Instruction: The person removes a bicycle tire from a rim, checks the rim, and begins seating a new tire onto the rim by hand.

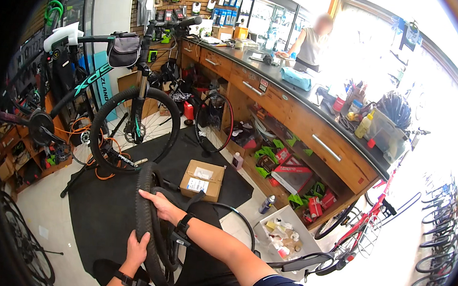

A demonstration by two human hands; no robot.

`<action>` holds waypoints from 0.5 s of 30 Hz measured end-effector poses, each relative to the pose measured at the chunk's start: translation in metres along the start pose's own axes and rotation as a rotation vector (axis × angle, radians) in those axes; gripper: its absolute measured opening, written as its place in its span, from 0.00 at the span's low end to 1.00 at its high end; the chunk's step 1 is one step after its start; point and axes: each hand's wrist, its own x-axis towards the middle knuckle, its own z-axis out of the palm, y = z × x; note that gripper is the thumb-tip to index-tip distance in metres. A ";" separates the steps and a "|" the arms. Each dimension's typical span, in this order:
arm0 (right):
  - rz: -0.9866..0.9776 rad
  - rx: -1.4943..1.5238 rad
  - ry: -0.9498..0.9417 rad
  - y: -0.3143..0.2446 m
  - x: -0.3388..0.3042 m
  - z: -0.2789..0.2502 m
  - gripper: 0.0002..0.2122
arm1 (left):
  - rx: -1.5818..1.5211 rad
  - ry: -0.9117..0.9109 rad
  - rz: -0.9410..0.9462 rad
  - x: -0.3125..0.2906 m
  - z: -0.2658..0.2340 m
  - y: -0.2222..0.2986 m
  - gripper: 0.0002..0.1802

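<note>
A black knobby bicycle tire (146,190) stands upright in front of me, seen nearly edge-on. My left hand (137,248) is closed round its near part, low down. Higher up, my right hand (163,207) grips the same tire, thumb over the tread and fingers on the inner side. Another dark loop runs along the tire's right side; whether it is a tube or the tire's other edge I cannot tell. Just beyond, a cardboard box (202,180) with white labels sits on the black mat (96,208).
A black-and-teal bicycle (94,77) stands ahead on the left. Beside the wooden counter (288,115) lean a small wheel (214,124), a spray can (267,204) and a white bin (282,214) of scraps. Behind the counter stands a person (311,46). A red bicycle (357,229) is at right.
</note>
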 end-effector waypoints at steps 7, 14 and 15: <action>-0.072 0.098 0.034 -0.021 0.009 0.022 0.17 | 0.010 0.071 0.103 -0.008 -0.010 0.020 0.35; -0.118 -0.186 0.063 -0.001 0.006 0.007 0.14 | 0.107 -0.047 0.080 -0.016 -0.014 -0.053 0.35; -0.135 -0.203 0.054 0.011 0.008 0.000 0.13 | 0.087 -0.106 0.049 -0.022 -0.017 -0.046 0.34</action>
